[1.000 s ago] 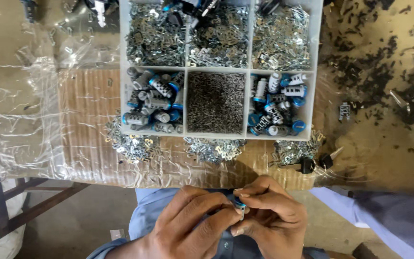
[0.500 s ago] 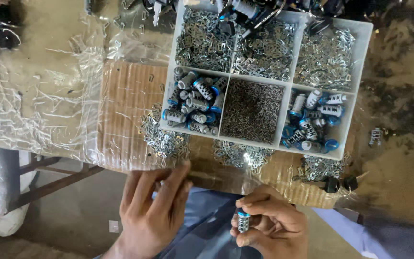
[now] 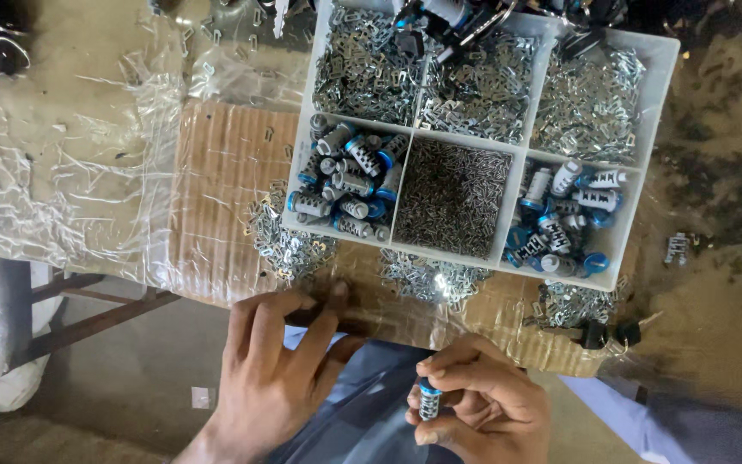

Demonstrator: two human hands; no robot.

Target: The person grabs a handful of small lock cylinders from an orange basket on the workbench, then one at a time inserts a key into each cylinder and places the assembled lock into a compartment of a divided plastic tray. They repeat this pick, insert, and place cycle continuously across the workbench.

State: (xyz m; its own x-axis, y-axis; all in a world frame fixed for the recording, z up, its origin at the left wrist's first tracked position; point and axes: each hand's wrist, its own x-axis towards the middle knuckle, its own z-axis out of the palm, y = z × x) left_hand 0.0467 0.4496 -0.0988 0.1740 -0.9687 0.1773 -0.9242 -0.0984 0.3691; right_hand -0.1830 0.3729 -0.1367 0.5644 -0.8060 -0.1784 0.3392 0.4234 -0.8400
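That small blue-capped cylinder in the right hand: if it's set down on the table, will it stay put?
The cylinder looks like ribbed metal, so probably stiff and heavy for its size. Its round body may roll on its side. The right hand pinches it with fingertips; the ribs likely give grip.

Left hand [image 3: 272, 369]: lying open, fingertips touching the cardboard sheet [image 3: 216, 198] near a pile of small metal clips [image 3: 289, 245].
Right hand [image 3: 478, 404]: gripping a small blue-ended metal cylinder [image 3: 428, 399] upright.
Divided tray [image 3: 646, 137]: sitting on the cardboard sheet, holding clips, pins and similar cylinders in separate compartments.
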